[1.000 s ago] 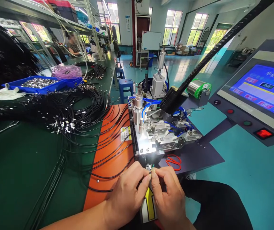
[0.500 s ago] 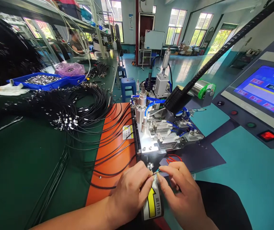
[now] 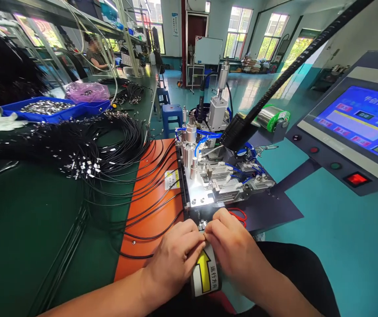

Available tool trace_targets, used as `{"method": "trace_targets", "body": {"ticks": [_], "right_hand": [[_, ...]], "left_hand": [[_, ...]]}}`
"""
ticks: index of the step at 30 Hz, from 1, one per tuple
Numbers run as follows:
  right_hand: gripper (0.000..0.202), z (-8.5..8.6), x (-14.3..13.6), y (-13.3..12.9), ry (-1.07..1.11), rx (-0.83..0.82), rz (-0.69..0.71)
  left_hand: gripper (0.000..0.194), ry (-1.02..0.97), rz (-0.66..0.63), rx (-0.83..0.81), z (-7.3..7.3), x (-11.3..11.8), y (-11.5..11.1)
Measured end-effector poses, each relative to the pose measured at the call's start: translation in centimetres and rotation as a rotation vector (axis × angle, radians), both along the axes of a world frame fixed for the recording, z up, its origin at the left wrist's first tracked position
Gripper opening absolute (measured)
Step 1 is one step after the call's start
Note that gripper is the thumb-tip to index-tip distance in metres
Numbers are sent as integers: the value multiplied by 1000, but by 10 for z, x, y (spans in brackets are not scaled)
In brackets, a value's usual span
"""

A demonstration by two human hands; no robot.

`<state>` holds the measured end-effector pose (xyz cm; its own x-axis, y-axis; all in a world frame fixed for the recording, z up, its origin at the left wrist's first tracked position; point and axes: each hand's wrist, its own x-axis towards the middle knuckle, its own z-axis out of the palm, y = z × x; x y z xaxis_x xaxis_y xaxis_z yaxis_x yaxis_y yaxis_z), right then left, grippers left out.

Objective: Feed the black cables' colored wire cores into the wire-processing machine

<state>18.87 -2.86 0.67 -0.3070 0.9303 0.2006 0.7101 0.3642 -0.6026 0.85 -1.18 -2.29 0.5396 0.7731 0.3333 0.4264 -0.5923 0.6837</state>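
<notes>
Orange panel (image 3: 127, 265), cable (image 3: 136, 256) (black, slender)

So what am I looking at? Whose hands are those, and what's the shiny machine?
There's no robot: the left hand and right hand are a person's. The camera sits on their head, looking forward and down. Ahead is a metal machine with thin blue tubes; a screen is on the right. On the green table lie black cables and a blue tray of little metal bits. The fingertips meet, but hide anything they pinch.
</notes>
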Motion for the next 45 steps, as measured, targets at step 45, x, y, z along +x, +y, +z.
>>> {"method": "trace_targets", "body": {"ticks": [45], "right_hand": [[25, -17, 15, 4, 581, -544, -149]], "left_hand": [[19, 5, 69, -94, 0, -1, 2]]}}
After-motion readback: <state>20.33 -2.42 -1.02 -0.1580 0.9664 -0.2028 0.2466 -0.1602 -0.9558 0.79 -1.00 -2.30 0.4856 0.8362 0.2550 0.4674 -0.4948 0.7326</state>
